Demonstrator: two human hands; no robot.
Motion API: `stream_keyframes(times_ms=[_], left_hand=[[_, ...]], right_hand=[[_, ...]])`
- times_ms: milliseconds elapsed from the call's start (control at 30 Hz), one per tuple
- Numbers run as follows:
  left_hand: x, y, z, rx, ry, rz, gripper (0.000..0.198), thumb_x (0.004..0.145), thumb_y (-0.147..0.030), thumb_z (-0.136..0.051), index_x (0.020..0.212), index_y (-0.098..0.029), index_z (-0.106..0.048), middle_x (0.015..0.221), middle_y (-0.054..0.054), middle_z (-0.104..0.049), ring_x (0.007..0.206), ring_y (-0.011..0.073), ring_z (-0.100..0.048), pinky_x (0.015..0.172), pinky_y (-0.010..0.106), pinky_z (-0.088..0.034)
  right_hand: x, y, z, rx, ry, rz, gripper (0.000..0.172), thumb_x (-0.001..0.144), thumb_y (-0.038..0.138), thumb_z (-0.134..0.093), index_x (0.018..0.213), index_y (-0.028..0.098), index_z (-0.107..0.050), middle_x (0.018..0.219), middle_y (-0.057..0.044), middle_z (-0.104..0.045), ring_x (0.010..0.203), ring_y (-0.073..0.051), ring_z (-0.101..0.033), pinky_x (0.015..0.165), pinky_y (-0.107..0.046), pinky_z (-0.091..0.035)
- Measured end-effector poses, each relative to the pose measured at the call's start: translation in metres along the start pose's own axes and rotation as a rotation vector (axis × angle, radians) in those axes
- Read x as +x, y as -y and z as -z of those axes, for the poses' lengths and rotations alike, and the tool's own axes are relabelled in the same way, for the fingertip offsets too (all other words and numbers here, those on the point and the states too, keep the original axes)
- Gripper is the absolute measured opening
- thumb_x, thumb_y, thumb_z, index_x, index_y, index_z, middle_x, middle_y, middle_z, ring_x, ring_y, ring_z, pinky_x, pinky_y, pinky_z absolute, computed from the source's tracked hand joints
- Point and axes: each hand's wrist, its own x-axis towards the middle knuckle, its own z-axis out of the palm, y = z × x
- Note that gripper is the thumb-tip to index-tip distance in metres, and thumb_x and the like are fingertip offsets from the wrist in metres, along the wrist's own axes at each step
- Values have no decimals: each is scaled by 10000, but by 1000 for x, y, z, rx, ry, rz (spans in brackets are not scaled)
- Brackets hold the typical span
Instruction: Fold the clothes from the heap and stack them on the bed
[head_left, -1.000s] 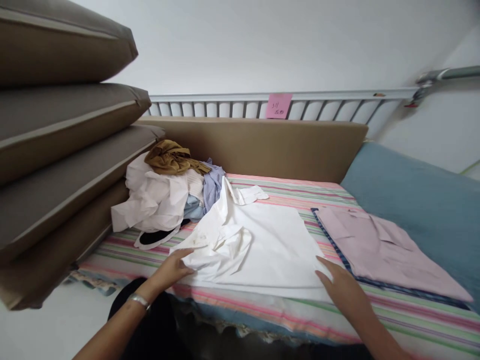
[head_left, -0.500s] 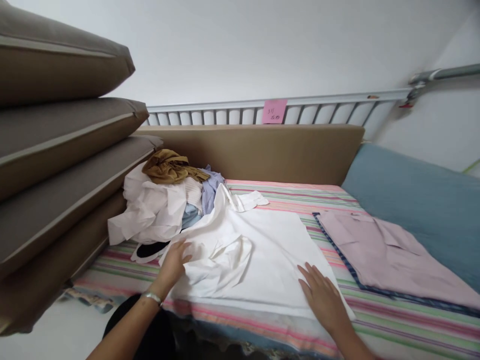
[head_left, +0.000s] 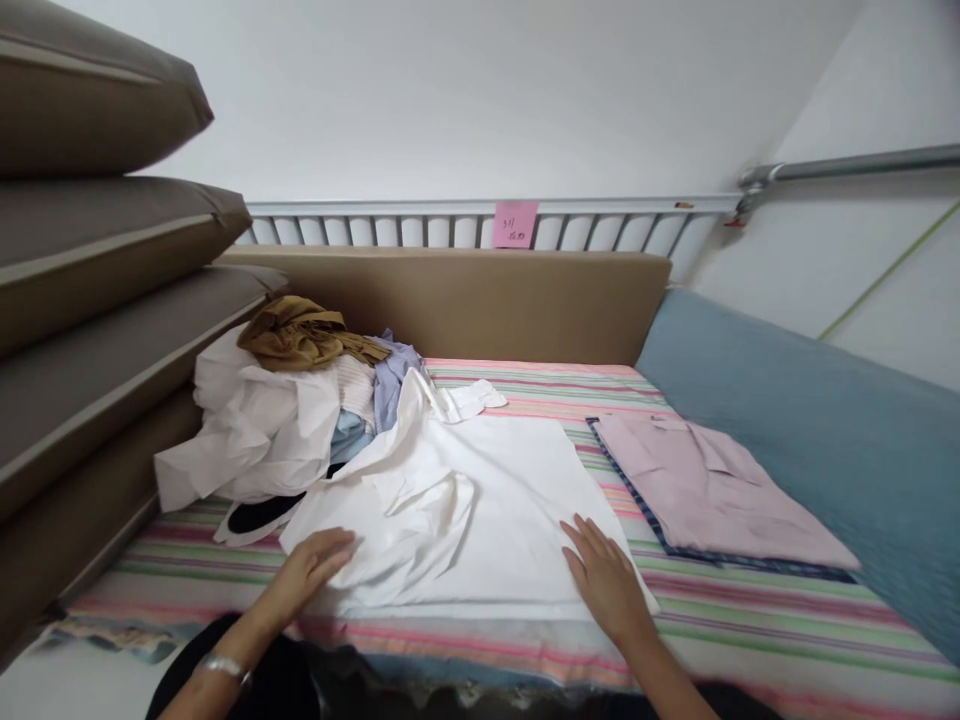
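Observation:
A white shirt (head_left: 517, 500) lies spread in front of me, its right part flat and its left part bunched, with a sleeve end stretching toward the back. My left hand (head_left: 313, 570) is at the shirt's near left edge, fingers extended and holding nothing; a silver bracelet circles the wrist. On the lower right of the cloth my right hand (head_left: 604, 575) rests flat with its fingers spread. To the right lies a folded pink garment (head_left: 712, 490) on top of a dark blue patterned one (head_left: 645, 520).
Rumpled clothes (head_left: 255, 430) are heaped at the left, a mustard garment (head_left: 300, 335) on top. Stacked brown cushions (head_left: 97, 300) rise beside them. A brown padded board (head_left: 480, 305) lines the back, and a blue cushion (head_left: 787, 400) leans at the right. Striped cloth (head_left: 540, 375) covers the surface.
The view has swung to the right. My left hand has moved back toward me, down along the shirt's left edge. My right hand stays flat on the shirt.

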Motion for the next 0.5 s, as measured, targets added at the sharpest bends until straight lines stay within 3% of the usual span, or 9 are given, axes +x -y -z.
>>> stream_keyframes(times_ms=[100, 233, 333, 400, 500], left_hand=[[-32, 14, 2, -75, 57, -42, 417, 784, -470, -544, 1160, -299, -600, 1335, 28, -510, 1299, 252, -363, 1091, 440, -271], [-50, 31, 7, -60, 131, -101, 629, 687, -473, -663, 1273, -325, -488, 1436, 38, -372, 1364, 258, -224, 1102, 468, -209], [-47, 31, 4, -26, 62, -90, 509, 658, -419, -681, 1136, -265, -601, 1377, 74, -458, 1328, 270, -309, 1093, 442, -245], [-45, 25, 0, -31, -47, -19, 331, 712, -389, -599, 994, -226, -655, 1251, 88, -579, 1224, 270, -457, 1055, 421, -320], [-49, 10, -4, -65, -133, 77, 276, 769, -399, -490, 908, -224, -652, 1003, 67, -687, 991, 261, -603, 929, 393, -446]], right_hand=[[6, -6, 0, 43, 32, -3, 408, 859, 355, -376, 1198, 217, -555, 1316, -81, -520, 1244, -249, -435, 1008, -445, -363], [25, -19, 19, 109, 240, 33, 475, 756, 282, -472, 1220, 201, -540, 1273, -98, -555, 1178, -240, -498, 976, -387, -400], [37, -20, 43, 72, 389, 24, 561, 661, 198, -511, 1221, 195, -540, 1168, -99, -615, 1059, -246, -569, 899, -367, -436], [37, -16, 56, 17, 422, 3, 495, 647, 161, -489, 1126, 215, -603, 1040, -83, -667, 964, -253, -604, 829, -372, -452], [25, -17, 64, -17, 408, 1, 341, 668, 143, -437, 901, 235, -668, 901, -64, -703, 881, -247, -630, 794, -372, -456]])
